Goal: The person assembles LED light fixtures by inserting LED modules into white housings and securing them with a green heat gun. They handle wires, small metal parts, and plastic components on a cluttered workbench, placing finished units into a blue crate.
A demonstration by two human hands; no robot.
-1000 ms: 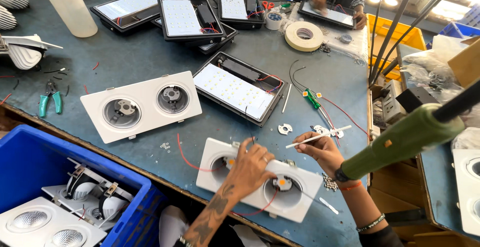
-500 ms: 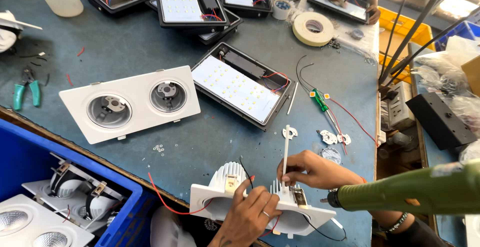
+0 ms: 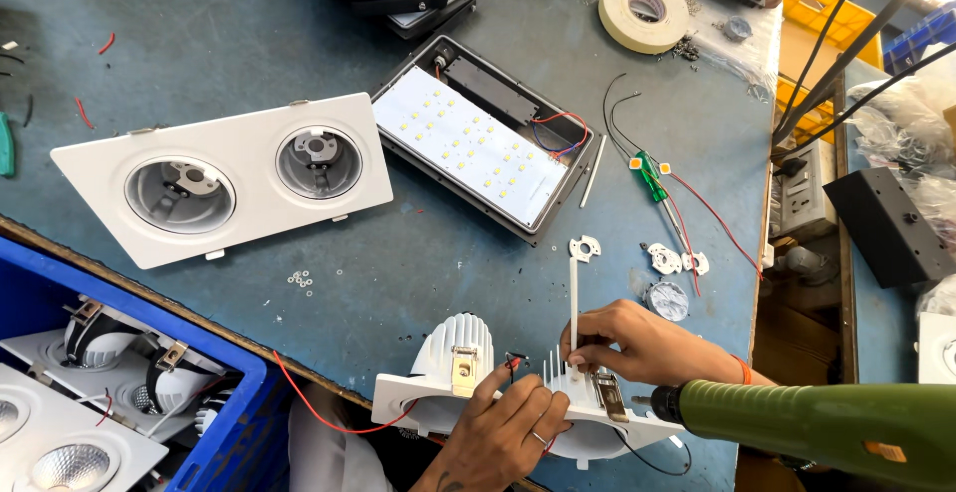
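A: Light fitting (image 3: 468, 372), white, twin ribbed housings, tipped on its back at the table's (image 3: 199, 64) near edge.
B: Left hand (image 3: 508, 432) grips its frame; right hand (image 3: 627, 343) pinches a thin white stick (image 3: 574, 303) upright.

Head camera looks steeply down, probably close.

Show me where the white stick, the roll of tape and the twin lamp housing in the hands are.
white stick (image 3: 574, 298), head view, on its middle shaft.
roll of tape (image 3: 625, 16), head view, on its left rim.
twin lamp housing (image 3: 460, 338), head view, on its left finned dome.
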